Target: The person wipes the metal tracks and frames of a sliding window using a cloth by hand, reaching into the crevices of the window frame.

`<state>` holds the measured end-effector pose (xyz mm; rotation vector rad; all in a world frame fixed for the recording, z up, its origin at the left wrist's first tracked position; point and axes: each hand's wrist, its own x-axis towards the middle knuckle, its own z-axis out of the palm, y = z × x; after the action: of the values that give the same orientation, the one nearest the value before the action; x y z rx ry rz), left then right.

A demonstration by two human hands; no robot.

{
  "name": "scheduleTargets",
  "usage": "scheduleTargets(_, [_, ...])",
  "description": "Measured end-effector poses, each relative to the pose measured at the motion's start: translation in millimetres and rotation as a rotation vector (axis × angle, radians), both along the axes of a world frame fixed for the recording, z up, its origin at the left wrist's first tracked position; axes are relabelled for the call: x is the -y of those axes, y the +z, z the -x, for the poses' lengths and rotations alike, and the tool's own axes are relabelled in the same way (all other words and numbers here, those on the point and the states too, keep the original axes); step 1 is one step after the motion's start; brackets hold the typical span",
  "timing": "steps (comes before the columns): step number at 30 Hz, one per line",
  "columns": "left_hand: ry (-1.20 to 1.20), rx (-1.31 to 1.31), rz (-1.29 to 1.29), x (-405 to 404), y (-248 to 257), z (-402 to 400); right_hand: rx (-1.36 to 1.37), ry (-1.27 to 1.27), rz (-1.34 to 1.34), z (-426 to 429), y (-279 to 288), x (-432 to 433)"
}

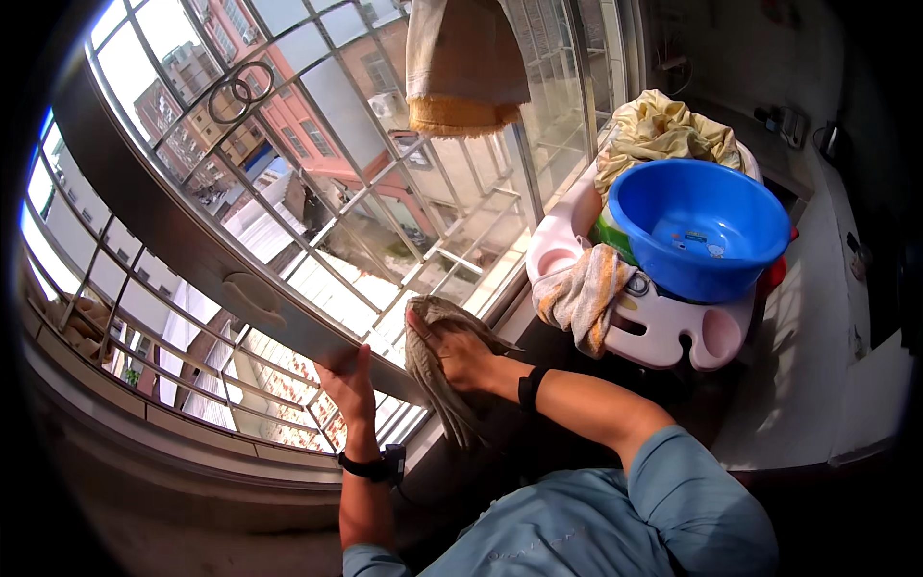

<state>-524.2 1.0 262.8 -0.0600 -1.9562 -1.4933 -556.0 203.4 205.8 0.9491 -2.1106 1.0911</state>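
A sliding window sash with a wide metal frame (238, 278) stands before me. My left hand (349, 389) rests at the edge of that frame, thumb up, its fingers partly hidden behind it. In my right hand (451, 353) is a bunched greyish-brown cloth (429, 360), pressed near the lower glass just right of the frame; its loose end hangs below the wrist. Whether the cloth touches the glass cannot be told. Above hangs a towel (465, 72) with a fringed orange edge.
To the right, a blue plastic basin (703, 223) sits on a pink plastic baby bathtub (670, 328). Beside it lie a striped towel (584, 296) and crumpled yellow fabric (663, 130). Metal security bars (332, 231) run outside the window. A pale counter (800, 382) extends along the right.
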Motion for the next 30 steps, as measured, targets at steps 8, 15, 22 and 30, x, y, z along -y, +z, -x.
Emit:
scheduleTargets(8, [-0.093,-0.048,-0.018,-14.4,13.5,-9.3,0.216,0.051,0.038,0.6,-9.4,3.4])
scheduleTargets(15, [-0.078,-0.035,0.085,2.3,-0.4,1.8,0.443,-0.024,0.167,7.2,-48.7,23.5])
scheduleTargets(22, [-0.040,-0.057,0.093,-1.8,-2.4,3.8,0.551,0.030,0.384,12.7,-130.7,60.4])
scheduleTargets(30, [-0.060,-0.055,0.072,-1.8,-2.6,3.8,1.256,0.776,0.860,1.5,-181.1,85.2])
